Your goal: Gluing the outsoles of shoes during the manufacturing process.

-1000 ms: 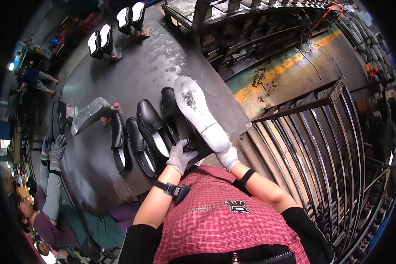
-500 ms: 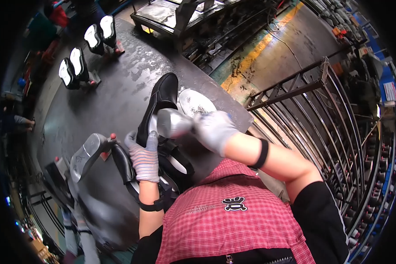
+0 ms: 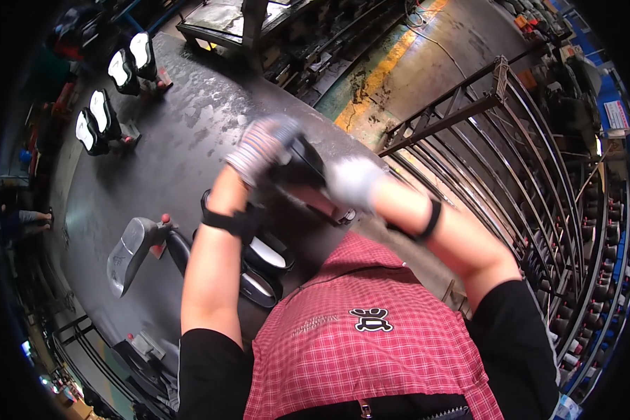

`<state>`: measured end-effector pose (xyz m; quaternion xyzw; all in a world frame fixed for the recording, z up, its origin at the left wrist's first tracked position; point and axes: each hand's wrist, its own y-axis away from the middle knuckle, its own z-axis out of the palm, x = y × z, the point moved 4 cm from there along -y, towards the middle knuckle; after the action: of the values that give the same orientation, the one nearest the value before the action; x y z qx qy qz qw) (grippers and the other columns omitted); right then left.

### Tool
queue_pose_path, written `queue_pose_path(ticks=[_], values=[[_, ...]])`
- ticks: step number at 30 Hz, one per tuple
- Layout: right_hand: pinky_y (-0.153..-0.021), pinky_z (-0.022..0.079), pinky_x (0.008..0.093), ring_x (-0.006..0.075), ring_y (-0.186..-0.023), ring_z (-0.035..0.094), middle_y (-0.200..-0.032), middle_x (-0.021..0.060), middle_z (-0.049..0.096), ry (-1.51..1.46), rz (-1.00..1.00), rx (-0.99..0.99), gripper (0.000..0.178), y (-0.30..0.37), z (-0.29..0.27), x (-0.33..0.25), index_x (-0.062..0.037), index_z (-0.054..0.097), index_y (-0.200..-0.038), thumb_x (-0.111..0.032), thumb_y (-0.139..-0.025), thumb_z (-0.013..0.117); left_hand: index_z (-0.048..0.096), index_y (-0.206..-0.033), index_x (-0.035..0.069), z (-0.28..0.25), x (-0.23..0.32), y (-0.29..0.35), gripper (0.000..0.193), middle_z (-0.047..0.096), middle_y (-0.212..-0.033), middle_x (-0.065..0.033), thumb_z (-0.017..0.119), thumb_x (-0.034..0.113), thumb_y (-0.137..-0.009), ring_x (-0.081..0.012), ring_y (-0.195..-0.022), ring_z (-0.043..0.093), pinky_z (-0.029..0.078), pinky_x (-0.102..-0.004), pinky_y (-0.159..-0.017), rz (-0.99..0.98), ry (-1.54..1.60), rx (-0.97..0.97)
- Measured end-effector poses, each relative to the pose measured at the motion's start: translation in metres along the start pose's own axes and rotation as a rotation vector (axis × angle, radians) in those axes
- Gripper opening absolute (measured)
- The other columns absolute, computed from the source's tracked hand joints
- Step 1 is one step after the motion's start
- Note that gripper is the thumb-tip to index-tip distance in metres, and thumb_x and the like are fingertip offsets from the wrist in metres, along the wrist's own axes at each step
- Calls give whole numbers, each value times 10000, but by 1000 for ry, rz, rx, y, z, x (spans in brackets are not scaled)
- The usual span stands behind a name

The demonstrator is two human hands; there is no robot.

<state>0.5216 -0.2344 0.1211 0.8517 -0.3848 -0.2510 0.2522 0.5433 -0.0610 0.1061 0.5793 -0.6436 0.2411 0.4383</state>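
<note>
My left hand (image 3: 264, 148), in a striped knit glove, is closed over a black shoe (image 3: 302, 166) above the near right part of the dark table. A pinkish, blurred piece (image 3: 316, 201) sticks out of the shoe toward my apron. My right hand (image 3: 357, 183), in a pale glove, is beside the shoe; motion smears its fingers, so its grip does not show. Below my left wrist are black shoes with white insoles, one (image 3: 269, 253) nearer the table's middle and one (image 3: 257, 285) nearer me. Further left lies a silver shoe last (image 3: 128, 257) with a red knob (image 3: 166, 218).
White-soled black shoes (image 3: 103, 114) stand sole up on supports at the table's (image 3: 168, 147) far left. To the right is a barred metal rack (image 3: 462, 168). A metal frame (image 3: 220, 28) stands beyond the table. Shelves (image 3: 588, 301) with several small parts line the far right.
My left hand has moved up and away, now over the shoe, which has turned. The silver last at my right hand no longer shows clearly. The view has shifted slightly.
</note>
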Motion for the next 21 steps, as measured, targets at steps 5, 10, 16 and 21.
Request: queue_pose_path(ticks=[5, 10, 16, 21], values=[[-742, 534, 439, 370, -832, 663, -940, 224, 659, -490, 108, 729, 444, 53, 171, 75, 0, 440, -1348, -172, -945, 514, 689, -775, 93, 131, 56, 13, 314, 677, -850, -89, 496, 308, -897, -255, -901, 619, 255, -578, -1102, 184, -756, 67], [-1010, 430, 405, 392, -1164, 529, -1274, 238, 533, -819, 118, 970, 506, -1, 253, 101, -16, 394, -1415, -139, -940, 519, 666, -793, 75, 179, 61, 24, 250, 628, -824, -112, 576, 304, -838, -272, -919, 596, 301, -547, -1090, 214, -772, 325], [-1104, 343, 357, 231, -1246, 489, -1365, 98, 508, -2458, -135, 620, 525, -66, 256, 96, -70, 415, -1419, -432, -1042, 362, 628, -1016, 41, 170, 64, 16, 351, 614, -1091, -153, 620, 319, -802, -342, -1077, 561, 276, -544, -1115, 245, -624, 380], [-1061, 385, 455, 376, -1307, 426, -1449, 215, 398, -1070, -298, 802, 687, 58, 143, 77, -67, 419, -1415, -428, -865, 619, 605, -1187, 44, 72, -105, 126, 320, 650, -1065, -101, 554, 227, -929, -267, -1022, 602, 494, -396, -937, -191, -581, 1520]])
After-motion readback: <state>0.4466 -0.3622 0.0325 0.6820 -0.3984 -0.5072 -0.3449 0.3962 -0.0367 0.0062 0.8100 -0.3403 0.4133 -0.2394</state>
